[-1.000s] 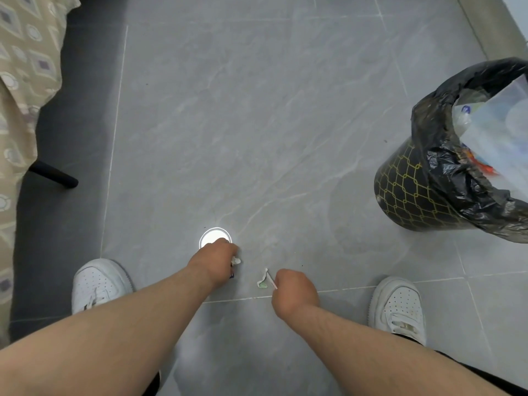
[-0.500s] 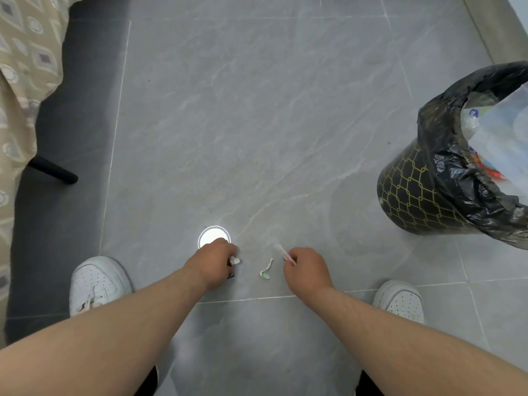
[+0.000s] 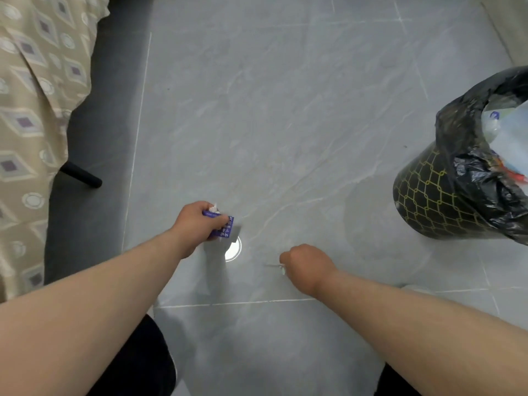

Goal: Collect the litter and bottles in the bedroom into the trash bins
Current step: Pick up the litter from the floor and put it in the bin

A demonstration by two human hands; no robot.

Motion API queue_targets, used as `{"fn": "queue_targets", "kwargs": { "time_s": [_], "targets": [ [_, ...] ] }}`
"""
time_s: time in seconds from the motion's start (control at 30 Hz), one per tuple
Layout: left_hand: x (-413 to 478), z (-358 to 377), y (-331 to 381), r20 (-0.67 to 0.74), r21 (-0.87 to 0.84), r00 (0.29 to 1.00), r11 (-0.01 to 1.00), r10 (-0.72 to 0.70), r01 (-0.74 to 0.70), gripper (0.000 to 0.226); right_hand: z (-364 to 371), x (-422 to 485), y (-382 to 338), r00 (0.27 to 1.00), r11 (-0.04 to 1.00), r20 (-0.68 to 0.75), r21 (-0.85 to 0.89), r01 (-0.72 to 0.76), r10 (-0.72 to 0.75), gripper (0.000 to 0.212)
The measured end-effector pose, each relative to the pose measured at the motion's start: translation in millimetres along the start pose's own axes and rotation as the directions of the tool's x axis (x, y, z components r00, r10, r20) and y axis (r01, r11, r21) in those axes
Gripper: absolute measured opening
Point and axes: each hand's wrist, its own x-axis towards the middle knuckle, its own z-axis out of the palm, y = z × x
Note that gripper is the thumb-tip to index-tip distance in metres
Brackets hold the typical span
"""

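Observation:
My left hand (image 3: pixel 197 225) is closed around a blue printed wrapper (image 3: pixel 224 227) with a bit of white paper sticking out, held just above the grey tiled floor. My right hand (image 3: pixel 307 267) is fisted low over the floor, pinching a small pale scrap of litter (image 3: pixel 281 268) at its fingertips. The trash bin (image 3: pixel 434 201), black with a gold net pattern and lined with a black bag, stands to the right and holds plastic bags and bottles.
A bed with a beige patterned cover (image 3: pixel 34 110) fills the left side, with a black bed leg (image 3: pixel 81 175) on the floor beneath it. A bright light reflection (image 3: pixel 234 248) shows on the tile between my hands. My dark trouser legs are at the bottom edge.
My left hand has lifted off the floor with the blue wrapper now showing in it. My right hand has closed over the small scrap that lay between my hands. The view has shifted.

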Motion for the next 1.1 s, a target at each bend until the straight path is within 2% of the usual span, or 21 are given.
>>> {"fn": "queue_targets", "kwargs": {
  "time_s": [0.1,0.2,0.33,0.47,0.6,0.67,0.73,0.83,1.0,1.1],
  "targets": [
    [-6.3,-5.5,36.6,-0.026,-0.062,0.999,0.997,0.035,-0.036,0.018,-47.3,-5.4,10.5,0.994,0.995,-0.106,0.103,0.004,0.007,0.020],
    [-29.5,-1.6,88.9,-0.045,-0.051,0.993,0.993,0.107,-0.109,0.018,-118.2,-24.5,33.3,0.959,0.992,-0.281,0.125,0.007,0.029,0.019],
    [-83.4,26.5,161.4,-0.037,-0.055,0.976,0.974,0.216,-0.218,0.017,-217.8,-90.5,64.5,0.853,0.985,-0.510,0.171,-0.030,0.114,0.016],
    [-141.8,86.8,217.3,0.048,-0.107,0.960,0.957,0.277,-0.271,0.017,-283.9,-174.6,109.3,0.639,0.921,-0.684,0.376,-0.105,0.352,0.015],
    [-183.7,172.4,252.8,0.191,-0.054,0.923,0.942,0.334,-0.330,0.014,-300.8,-235.8,167.8,0.384,0.784,-0.718,0.620,-0.024,0.580,0.011],
    [-197.9,214.0,262.3,0.265,-0.014,0.885,0.920,0.382,-0.393,0.006,-297.1,-254.0,193.6,0.308,0.727,-0.695,0.687,0.017,0.650,0.008],
    [-205.9,247.5,266.5,0.307,0.017,0.853,0.893,0.423,-0.449,0.006,-290.2,-264.7,213.6,0.283,0.660,-0.651,0.747,0.074,0.705,0.005],
    [-202.8,284.7,269.4,0.307,0.108,0.841,0.862,0.446,-0.496,0.003,-274.7,-271.6,239.7,0.283,0.549,-0.559,0.827,0.119,0.780,0.006],
    [-179.8,307.0,267.3,0.270,0.230,0.827,0.801,0.493,-0.553,0.007,-249.5,-270.6,264.8,0.373,0.458,-0.432,0.889,0.021,0.821,0.008],
    [-173.7,308.6,262.1,0.324,0.177,0.789,0.786,0.521,-0.592,0.019,-241.6,-269.7,269.6,0.406,0.441,-0.400,0.898,-0.008,0.822,0.013]
  ]
}}
